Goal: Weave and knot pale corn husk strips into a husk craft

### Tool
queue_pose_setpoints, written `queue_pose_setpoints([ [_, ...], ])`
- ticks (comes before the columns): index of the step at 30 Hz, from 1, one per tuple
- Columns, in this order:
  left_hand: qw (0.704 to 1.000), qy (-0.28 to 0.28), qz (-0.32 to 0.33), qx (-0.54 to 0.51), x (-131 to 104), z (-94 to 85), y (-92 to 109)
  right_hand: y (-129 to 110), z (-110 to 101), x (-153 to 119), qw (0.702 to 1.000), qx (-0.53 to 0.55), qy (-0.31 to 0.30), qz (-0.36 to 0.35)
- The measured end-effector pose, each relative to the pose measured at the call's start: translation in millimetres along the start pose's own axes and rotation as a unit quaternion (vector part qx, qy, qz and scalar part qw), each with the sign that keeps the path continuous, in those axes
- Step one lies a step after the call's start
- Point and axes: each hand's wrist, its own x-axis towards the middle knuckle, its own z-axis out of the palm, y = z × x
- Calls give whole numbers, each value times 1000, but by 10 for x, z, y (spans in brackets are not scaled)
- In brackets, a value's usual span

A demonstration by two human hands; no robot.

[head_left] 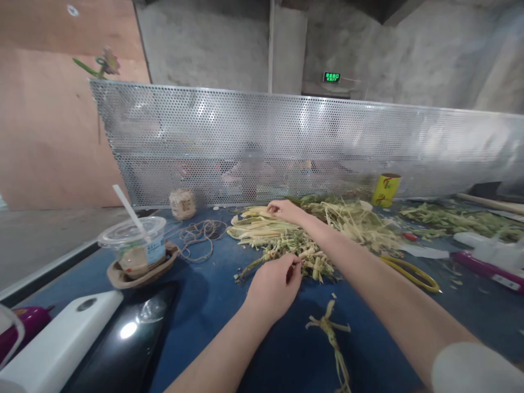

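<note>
My left hand (275, 286) is closed in a pinch at the near edge of a pile of green stems (286, 243); what its fingertips hold is too small to name. Farther off, my right hand (284, 210) reaches over the pale corn husks (254, 229), its fingers bent and together on the husks' far side; whether a husk is pinched is unclear. A small knotted husk figure (329, 330) lies on the blue table (213, 322) in front. More shredded husks (360, 221) spread behind my right forearm.
On the left are a lidded cup (137, 248) with a straw in a cardboard holder, twine (200, 234), a string ball (182, 204), a black tablet (131, 338) and a white device (65, 338). Yellow-handled scissors (413, 273), a yellow roll (386, 190) and a perforated metal screen (245, 131) stand out beyond.
</note>
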Motion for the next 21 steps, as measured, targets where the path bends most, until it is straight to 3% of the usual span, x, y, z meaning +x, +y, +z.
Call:
queue_pose_setpoints([
  [6,999,8,-14,-52,7,-10,-11,-88,-531,6,980,157,123,20],
  [12,983,80,-43,-159,21,0,-81,-357,-708,-210,942,299,153,15],
  [15,965,131,-52,-219,39,11,-101,-593,-694,-457,938,331,101,24],
  [21,902,190,-50,-384,86,-1,-69,-1017,-575,-1055,937,338,-83,44],
])
